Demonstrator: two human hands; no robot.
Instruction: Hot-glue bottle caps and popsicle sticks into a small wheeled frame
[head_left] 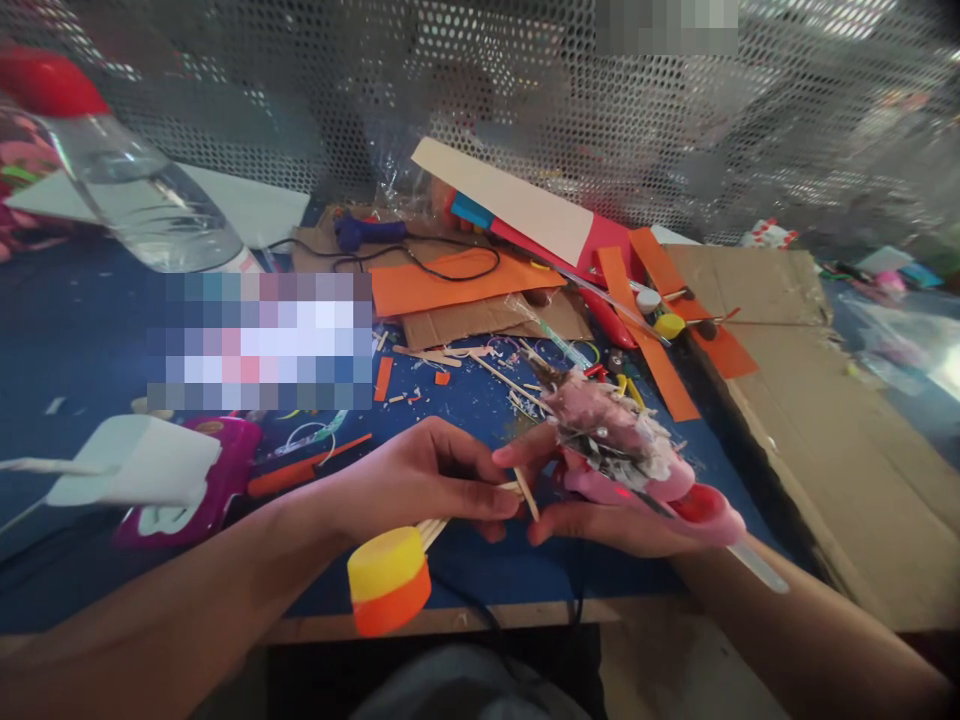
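Observation:
My left hand (442, 480) is closed on a small bundle of thin wooden sticks (433, 533). At the bundle's near end sits a yellow cap (388, 562) with an orange band round its lower part. My right hand (577, 510) pinches a short wooden stick (526, 494) that crosses the bundle's tip, close to my left fingertips. A pink plastic item (705, 508) covered with a fluffy pink, white and dark tuft (615, 420) lies over the back of my right hand and wrist; how it is attached I cannot tell.
Wood scraps (435, 355) and orange strips litter the blue table (465, 590). At left stand a bottle (142, 190) and a white charger (135, 460) on a purple object (232, 450). A purple glue gun (367, 232) lies behind. Cardboard (810, 420) covers the right side; a perforated metal panel (360, 110) rises behind.

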